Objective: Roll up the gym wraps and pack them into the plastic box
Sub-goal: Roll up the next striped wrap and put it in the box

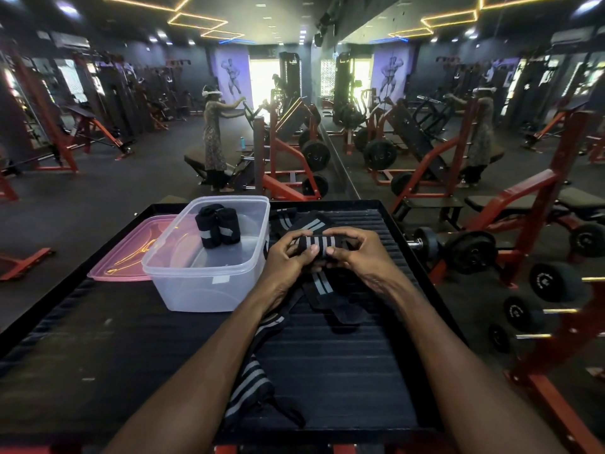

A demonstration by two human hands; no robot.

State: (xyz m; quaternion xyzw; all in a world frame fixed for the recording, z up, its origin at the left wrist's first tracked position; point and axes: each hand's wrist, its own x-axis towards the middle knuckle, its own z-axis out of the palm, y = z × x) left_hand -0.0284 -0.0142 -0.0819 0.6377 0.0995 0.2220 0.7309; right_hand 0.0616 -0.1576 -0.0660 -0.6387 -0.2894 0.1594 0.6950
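A black gym wrap with grey stripes (316,244) is partly rolled and held above the black ribbed platform (343,365). My left hand (288,257) grips its left end and my right hand (355,253) pinches its right end. Its loose tail (322,285) hangs down onto the platform. The clear plastic box (199,283) stands just left of my hands, with two rolled wraps (217,226) upright inside. One flat wrap (311,222) lies behind my hands. Another striped wrap (247,385) lies under my left forearm.
A pink lid (131,253) lies left of the box, partly under it. Dumbbells (553,281) sit on a red rack to the right of the platform. Red gym machines and a mirror wall stand behind, and a person (214,139) stands at a machine.
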